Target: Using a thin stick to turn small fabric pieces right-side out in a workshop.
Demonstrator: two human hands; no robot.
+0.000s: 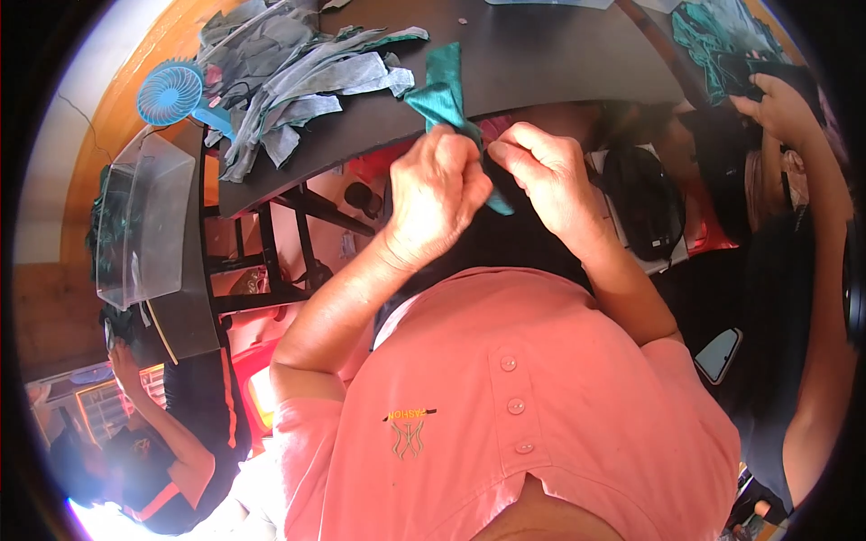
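Left hand: the left hand (433, 185) is clenched around a teal fabric strip (442, 90) at the bench's near edge.
Right hand: the right hand (546, 171) pinches the same strip just beside the left.
Strip: it runs from the hands up onto the dark bench (550, 54).
Nearby: a pile of grey fabric scraps (289, 81), a blue fan (170, 93) and a clear plastic bin (144, 216) lie to the left.
Other person: a co-worker's hand (780, 108) holds teal cloth at far right.

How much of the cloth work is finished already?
Looks partly done: a heap of grey strips lies on the dark table. In hand: left hand and right hand pinch one teal strip. How many remain can't be told.
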